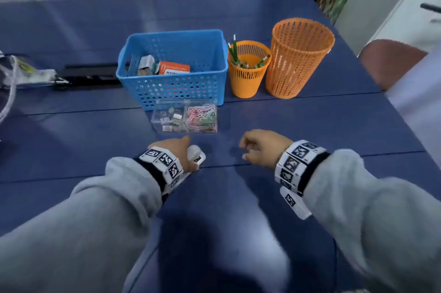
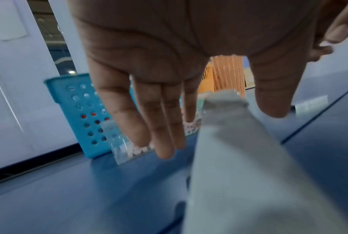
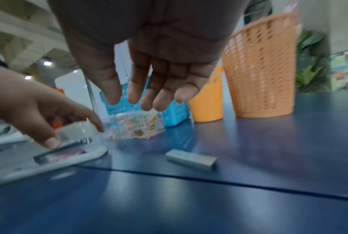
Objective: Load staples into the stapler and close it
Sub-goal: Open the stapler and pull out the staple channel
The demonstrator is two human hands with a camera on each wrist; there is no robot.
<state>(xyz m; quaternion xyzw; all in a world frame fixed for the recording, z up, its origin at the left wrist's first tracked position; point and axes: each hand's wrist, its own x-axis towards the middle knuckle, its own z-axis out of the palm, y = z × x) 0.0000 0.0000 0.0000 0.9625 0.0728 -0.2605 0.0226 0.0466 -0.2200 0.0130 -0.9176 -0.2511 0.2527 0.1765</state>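
Two hands work low over the blue surface (image 1: pixel 310 125). The left hand (image 3: pixel 28 107) is the grip on the white stapler (image 3: pixel 73 142): thumb and fingers curl over its raised top half, while the base lies flat on the surface with the metal channel showing, so the stapler stands open. The right hand (image 3: pixel 149 63) hovers released, fingers loosely bent and holding nothing. Just below and ahead of its fingertips a strip of staples (image 3: pixel 191 159) lies on the surface, apart from the stapler and to that grip's right. Beyond both hands sits a clear box (image 1: pixel 185 116) of coloured clips, touching or just before a blue basket (image 1: pixel 174 87). Right of the basket stand a small orange cup (image 1: pixel 248 80) with pencils and a taller orange bin (image 1: pixel 298 59).
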